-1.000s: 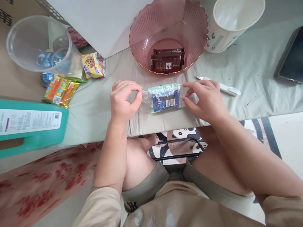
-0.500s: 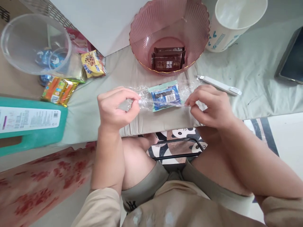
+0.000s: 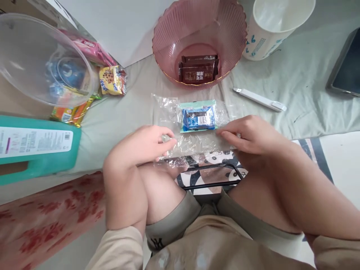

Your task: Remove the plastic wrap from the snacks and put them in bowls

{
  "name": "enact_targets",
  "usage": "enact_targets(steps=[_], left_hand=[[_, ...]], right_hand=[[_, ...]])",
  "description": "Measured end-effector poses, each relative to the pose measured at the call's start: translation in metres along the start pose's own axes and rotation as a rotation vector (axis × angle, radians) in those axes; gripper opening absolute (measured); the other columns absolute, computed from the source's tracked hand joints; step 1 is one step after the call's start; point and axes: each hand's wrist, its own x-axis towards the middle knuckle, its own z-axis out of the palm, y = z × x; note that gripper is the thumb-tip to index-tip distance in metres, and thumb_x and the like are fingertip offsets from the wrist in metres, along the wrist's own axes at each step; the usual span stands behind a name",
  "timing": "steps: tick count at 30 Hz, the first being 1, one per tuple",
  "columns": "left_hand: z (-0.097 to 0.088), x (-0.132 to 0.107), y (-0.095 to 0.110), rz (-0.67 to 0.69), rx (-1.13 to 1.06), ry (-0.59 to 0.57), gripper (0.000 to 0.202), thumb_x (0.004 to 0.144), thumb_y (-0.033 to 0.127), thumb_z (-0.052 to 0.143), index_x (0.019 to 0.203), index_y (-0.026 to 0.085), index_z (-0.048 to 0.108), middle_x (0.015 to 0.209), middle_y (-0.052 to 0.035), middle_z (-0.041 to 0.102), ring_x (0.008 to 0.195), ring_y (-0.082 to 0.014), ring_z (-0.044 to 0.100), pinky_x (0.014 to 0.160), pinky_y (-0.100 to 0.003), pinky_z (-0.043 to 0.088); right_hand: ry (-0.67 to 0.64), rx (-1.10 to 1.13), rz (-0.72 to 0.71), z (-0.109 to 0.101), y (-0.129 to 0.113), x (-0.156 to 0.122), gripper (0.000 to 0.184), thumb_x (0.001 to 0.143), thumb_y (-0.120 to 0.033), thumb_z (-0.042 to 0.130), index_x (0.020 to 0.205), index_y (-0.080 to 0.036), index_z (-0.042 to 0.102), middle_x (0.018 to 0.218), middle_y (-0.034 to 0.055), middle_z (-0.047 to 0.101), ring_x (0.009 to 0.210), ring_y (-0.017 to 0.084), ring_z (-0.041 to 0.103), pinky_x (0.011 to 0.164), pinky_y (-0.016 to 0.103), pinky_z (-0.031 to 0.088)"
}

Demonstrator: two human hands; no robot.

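Observation:
A blue packet lies on a pale green packet, both resting on a sheet of clear plastic wrap spread on the table cloth. The wrap's near part hangs crinkled over the table edge. My left hand pinches the wrap left of and below the packets, thumb against fingers. At the right, my right hand has its fingers closed on the wrap close to the packets' lower right corner. Just beyond, dark brown packets sit inside a pink fluted bowl.
A white-handled cutter lies right of the wrap, with a paper cup and a dark phone-like device behind. Leftward are a clear plastic tub, a yellow cookie packet, other snacks and a teal jug.
Both hands have moved nearer to me, drawing the wrap's near edge down over the table edge. The wrap now lies open around the packets, which have straightened slightly. The clear tub has tipped leftward.

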Motion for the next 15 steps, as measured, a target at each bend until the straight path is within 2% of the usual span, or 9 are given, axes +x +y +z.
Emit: enact_targets(steps=[3, 5, 7, 8, 10, 13, 15], left_hand=[[0.001, 0.007, 0.001, -0.077, 0.045, 0.371, 0.026, 0.085, 0.05, 0.065, 0.093, 0.026, 0.07, 0.059, 0.0015, 0.068, 0.053, -0.0211, 0.065, 0.056, -0.032, 0.05], [0.004, 0.013, 0.005, -0.106, 0.06, 0.652, 0.033, 0.082, 0.05, 0.072, 0.102, 0.024, 0.066, 0.08, -0.0038, 0.072, 0.077, -0.0263, 0.072, 0.075, -0.038, 0.057], [0.01, 0.023, 0.007, -0.095, 0.016, 0.823, 0.048, 0.077, 0.045, 0.08, 0.115, 0.023, 0.061, 0.109, -0.009, 0.071, 0.103, -0.0303, 0.072, 0.094, -0.044, 0.057], [0.013, 0.029, 0.007, -0.077, -0.03, 0.852, 0.052, 0.076, 0.041, 0.081, 0.119, 0.023, 0.059, 0.118, -0.0102, 0.069, 0.109, -0.0301, 0.071, 0.099, -0.044, 0.057], [0.02, 0.043, 0.002, -0.049, -0.139, 0.821, 0.048, 0.079, 0.034, 0.078, 0.121, 0.023, 0.057, 0.12, -0.0094, 0.069, 0.102, -0.0262, 0.072, 0.096, -0.041, 0.058], [0.024, 0.061, -0.011, -0.039, -0.249, 0.758, 0.029, 0.085, 0.026, 0.066, 0.114, 0.022, 0.062, 0.094, -0.0042, 0.073, 0.076, -0.0202, 0.069, 0.08, -0.035, 0.059], [0.023, 0.068, -0.019, -0.037, -0.292, 0.754, 0.018, 0.087, 0.027, 0.062, 0.103, 0.022, 0.066, 0.082, -0.0027, 0.071, 0.068, -0.0192, 0.066, 0.072, -0.032, 0.056]], right_hand=[[-0.064, -0.142, 0.159, 0.0, -0.003, 0.0, 0.034, 0.096, -0.032, 0.046, 0.1, -0.024, 0.078, 0.062, 0.0029, 0.065, 0.054, 0.017, 0.052, 0.057, 0.032, 0.031], [-0.062, -0.215, 0.26, -0.001, -0.005, 0.002, 0.039, 0.094, -0.033, 0.046, 0.115, -0.023, 0.077, 0.061, 0.0042, 0.065, 0.054, 0.02, 0.053, 0.056, 0.033, 0.029], [-0.05, -0.213, 0.314, -0.002, -0.007, 0.002, 0.049, 0.093, -0.034, 0.048, 0.134, -0.021, 0.07, 0.063, 0.0045, 0.068, 0.054, 0.022, 0.054, 0.056, 0.034, 0.03], [-0.041, -0.184, 0.322, -0.003, -0.008, 0.002, 0.054, 0.092, -0.034, 0.05, 0.143, -0.021, 0.064, 0.064, 0.0041, 0.069, 0.054, 0.023, 0.055, 0.056, 0.034, 0.031], [-0.007, -0.093, 0.323, -0.003, -0.01, 0.002, 0.063, 0.092, -0.033, 0.051, 0.154, -0.019, 0.053, 0.065, 0.0027, 0.07, 0.055, 0.023, 0.057, 0.057, 0.035, 0.035], [0.095, 0.108, 0.315, 0.0, -0.013, 0.002, 0.073, 0.092, -0.03, 0.051, 0.163, -0.017, 0.039, 0.067, 0.0006, 0.071, 0.055, 0.021, 0.058, 0.058, 0.036, 0.043], [0.199, 0.27, 0.29, 0.006, -0.014, 0.005, 0.077, 0.092, -0.028, 0.051, 0.166, -0.018, 0.03, 0.078, 0.0013, 0.075, 0.058, 0.019, 0.061, 0.06, 0.036, 0.049]])
